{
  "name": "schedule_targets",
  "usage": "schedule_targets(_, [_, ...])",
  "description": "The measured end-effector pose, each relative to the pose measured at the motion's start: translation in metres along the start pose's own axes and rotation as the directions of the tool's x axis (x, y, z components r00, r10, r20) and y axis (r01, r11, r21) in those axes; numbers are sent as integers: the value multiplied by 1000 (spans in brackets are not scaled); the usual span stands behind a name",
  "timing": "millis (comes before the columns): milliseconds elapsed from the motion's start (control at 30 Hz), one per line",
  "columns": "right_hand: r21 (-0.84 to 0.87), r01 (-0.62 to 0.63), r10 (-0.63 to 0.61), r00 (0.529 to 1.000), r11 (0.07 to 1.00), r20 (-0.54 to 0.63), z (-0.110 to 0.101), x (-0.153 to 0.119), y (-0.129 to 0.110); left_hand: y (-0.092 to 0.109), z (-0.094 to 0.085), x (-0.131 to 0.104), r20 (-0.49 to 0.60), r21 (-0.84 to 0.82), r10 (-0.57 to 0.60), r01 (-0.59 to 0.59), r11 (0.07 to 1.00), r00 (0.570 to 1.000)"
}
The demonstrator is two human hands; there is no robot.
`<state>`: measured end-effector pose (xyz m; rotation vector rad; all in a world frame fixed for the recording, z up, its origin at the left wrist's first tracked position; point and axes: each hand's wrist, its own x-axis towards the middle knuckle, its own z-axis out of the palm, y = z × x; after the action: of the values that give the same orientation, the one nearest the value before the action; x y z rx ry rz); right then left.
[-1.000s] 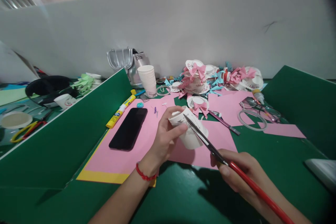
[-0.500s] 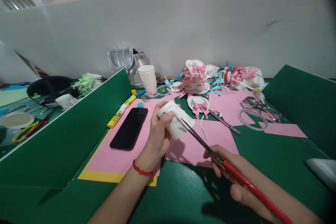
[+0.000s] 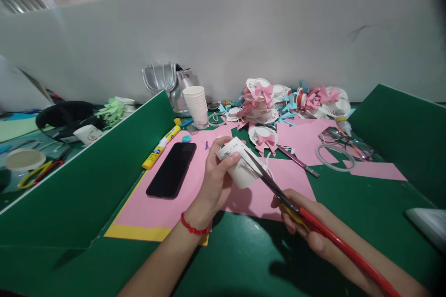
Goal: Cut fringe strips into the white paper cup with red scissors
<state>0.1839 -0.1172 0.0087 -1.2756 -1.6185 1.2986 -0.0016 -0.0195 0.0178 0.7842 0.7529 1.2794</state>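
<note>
My left hand (image 3: 218, 174) grips a white paper cup (image 3: 244, 174), tilted, with dark print on its side and my thumb pressed on it. A red cord bracelet (image 3: 193, 226) circles the left wrist. In my right hand (image 3: 296, 218) is a pair of scissors (image 3: 278, 191) with dark blades and red and yellow handles. Its blades are parted a little at the cup's wall, one of them lying over the printed side. Beneath both lies a pink paper sheet (image 3: 289, 176). A loop of white cord (image 3: 268, 162) rests just behind the cup.
Left of my hands lie a black phone (image 3: 172, 169) and a yellow glue stick (image 3: 162, 146). Behind stand stacked paper cups (image 3: 196, 106) and small paper hats with bows (image 3: 263, 139). A pencil (image 3: 299, 162), tape ring (image 3: 335, 157) and glasses (image 3: 362, 148) lie right. Green dividers (image 3: 114, 153) flank the desk.
The cup and my left hand have shifted slightly right and down. The scissors' blades have opened wider, and my right hand has moved a little to the right.
</note>
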Motion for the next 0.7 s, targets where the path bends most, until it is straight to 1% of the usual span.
schedule_targets(133, [2,81,-81,994,997,75,-1,5,13,-1,0,0,7,8,-1,1,1000,1000])
schedule_targets(233, [1,116,-116,991,993,67,-1,9,18,-1,0,0,7,5,-1,1,1000,1000])
schedule_targets(333, [2,116,-116,991,993,62,-1,9,20,-1,0,0,6,2,-5,5,1000,1000])
schedule_targets(600, [45,102,-108,984,994,144,-3,12,20,-2,0,1,6,-6,-2,2,1000,1000])
schedule_targets(667, [40,114,-118,985,993,127,-2,13,18,-3,0,1,9,-2,3,-3,1000,1000])
schedule_targets(700, [19,127,-128,987,992,100,-2,13,17,-3,0,1,10,2,5,-5,1000,1000])
